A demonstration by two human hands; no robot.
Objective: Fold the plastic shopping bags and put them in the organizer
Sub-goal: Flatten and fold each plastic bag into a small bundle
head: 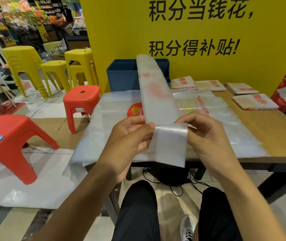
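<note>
A translucent plastic shopping bag (158, 98), folded into a long narrow strip with faint red print, is raised above the wooden table (267, 126). Its near end is bent over and hangs down. My left hand (130, 138) pinches the strip at the bend from the left, and my right hand (206, 134) pinches it from the right. A blue organizer bin (121, 75) stands at the table's far edge, behind the strip. Several folded bags (255, 101) lie at the far right of the table. More flat, unfolded bags (111, 108) are spread on the table beneath my hands.
Red stools (81, 100) and yellow stools (79, 66) stand on the floor to the left. A yellow sign board (208, 32) rises behind the table. A black bag with cables (171, 176) sits under the table, by my knees.
</note>
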